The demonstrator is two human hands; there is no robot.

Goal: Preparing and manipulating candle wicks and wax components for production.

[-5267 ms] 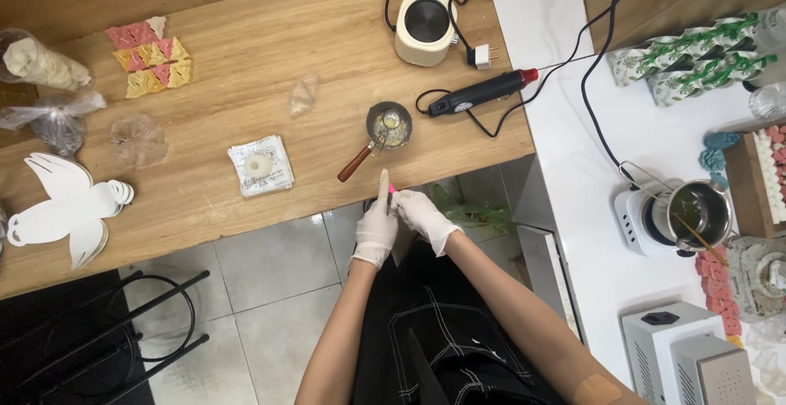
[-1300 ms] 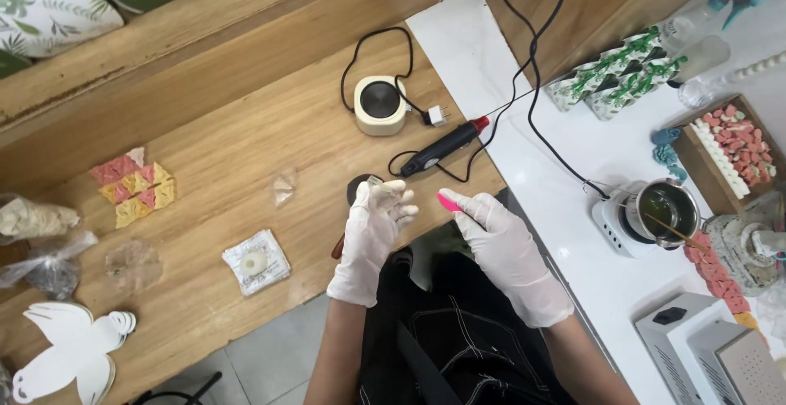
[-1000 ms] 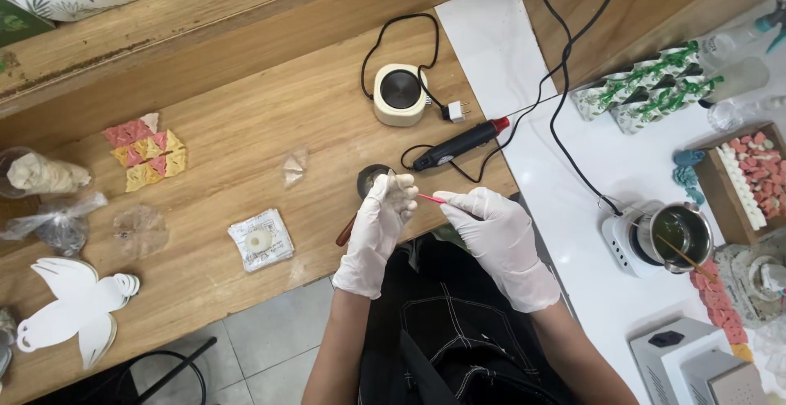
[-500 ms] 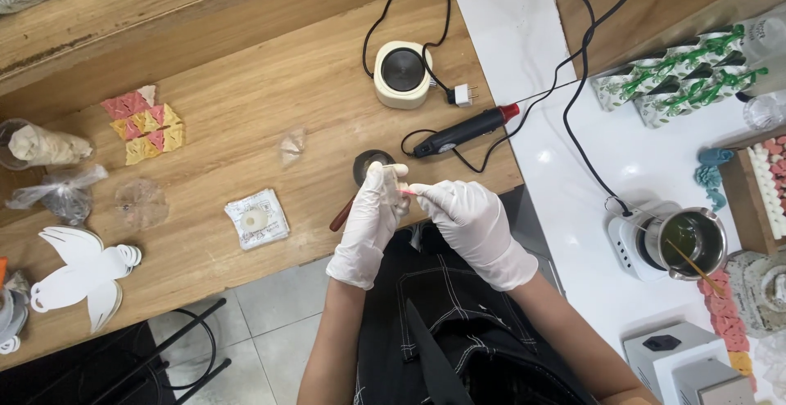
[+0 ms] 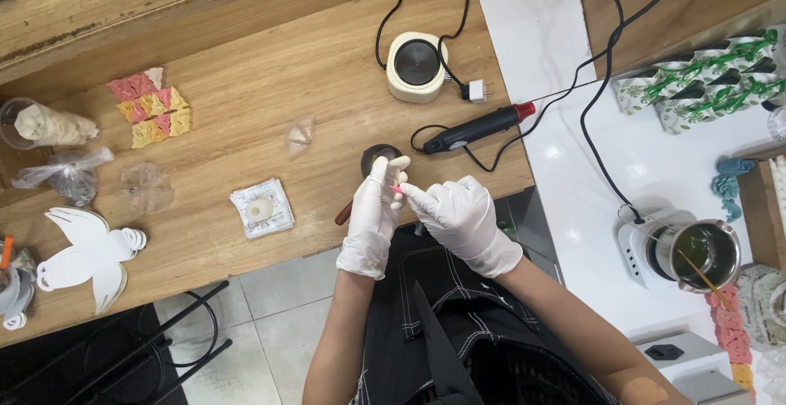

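Wooden table (image 5: 246, 85) with round warmer (image 5: 416, 65), heat tool (image 5: 479, 127), paper bird (image 5: 90, 253).

A small pink piece (image 5: 396, 190) is sitting pinched between the two gloved hands, only a sliver of it showing, too small to make out its shape. At about twelve o'clock from it, just beyond the fingertips, a small dark round pan (image 5: 378, 158) with a reddish-brown handle is resting on the wooden counter, the handle pointing toward seven o'clock.
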